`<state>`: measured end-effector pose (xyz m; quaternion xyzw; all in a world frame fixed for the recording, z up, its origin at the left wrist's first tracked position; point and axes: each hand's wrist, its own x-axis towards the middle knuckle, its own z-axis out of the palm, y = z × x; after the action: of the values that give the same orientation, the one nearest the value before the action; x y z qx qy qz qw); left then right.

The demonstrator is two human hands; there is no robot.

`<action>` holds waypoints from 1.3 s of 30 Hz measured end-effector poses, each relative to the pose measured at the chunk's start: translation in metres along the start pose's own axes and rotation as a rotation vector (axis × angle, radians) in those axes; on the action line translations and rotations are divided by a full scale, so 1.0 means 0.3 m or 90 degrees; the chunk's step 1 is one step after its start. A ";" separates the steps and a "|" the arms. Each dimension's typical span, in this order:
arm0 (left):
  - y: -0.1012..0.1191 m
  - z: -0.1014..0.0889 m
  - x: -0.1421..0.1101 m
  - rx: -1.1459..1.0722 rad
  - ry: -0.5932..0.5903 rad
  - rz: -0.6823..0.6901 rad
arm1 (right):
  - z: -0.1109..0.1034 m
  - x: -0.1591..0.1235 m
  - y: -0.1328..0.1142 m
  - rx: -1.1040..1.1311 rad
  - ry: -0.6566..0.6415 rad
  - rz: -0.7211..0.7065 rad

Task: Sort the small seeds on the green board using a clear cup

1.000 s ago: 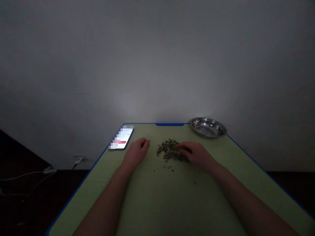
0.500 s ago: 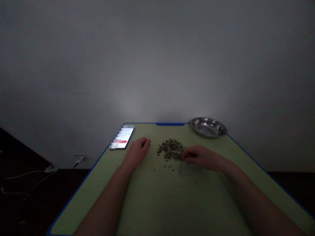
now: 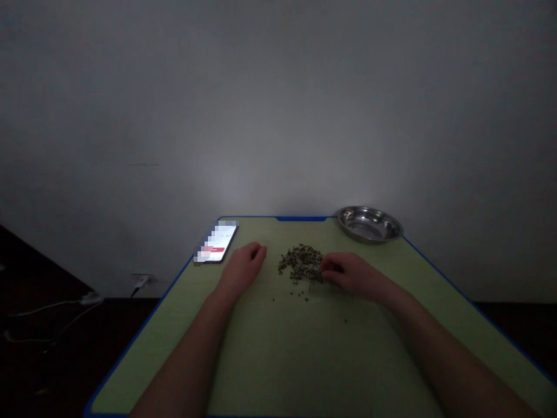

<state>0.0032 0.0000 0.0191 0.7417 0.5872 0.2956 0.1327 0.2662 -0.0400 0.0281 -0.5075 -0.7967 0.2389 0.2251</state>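
Observation:
A pile of small dark grains, like seeds or peppercorns (image 3: pixel 302 262), lies in the middle of the table. My right hand (image 3: pixel 350 274) is at the pile's right edge. Its fingers pinch a thin clear plastic piece (image 3: pixel 318 288), which had a curved edge like a protractor's half a second ago; most of it is hard to see against the tabletop. To the left of the pile, apart from it, my left hand (image 3: pixel 243 264) rests on the table with its fingers curled closed and nothing visible in them. A few stray grains (image 3: pixel 306 299) lie nearer to me.
At the back right corner stands a shiny metal bowl (image 3: pixel 369 225). A phone (image 3: pixel 220 244) with a lit screen lies at the back left. The green table (image 3: pixel 304 360) has a blue edge and meets a grey wall. White cables (image 3: pixel 89 298) run on the left.
My right hand drew right and toward me with the clear piece, off the pile, then moved slightly back up to the pile's edge. My left hand stayed in place.

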 end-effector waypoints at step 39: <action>-0.005 0.010 0.001 -0.002 -0.002 0.008 | 0.042 0.014 0.015 -0.007 0.015 -0.068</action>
<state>0.0038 0.0011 0.0160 0.7456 0.5820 0.2962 0.1328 0.2600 -0.0364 0.0159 -0.4683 -0.8212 0.2162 0.2441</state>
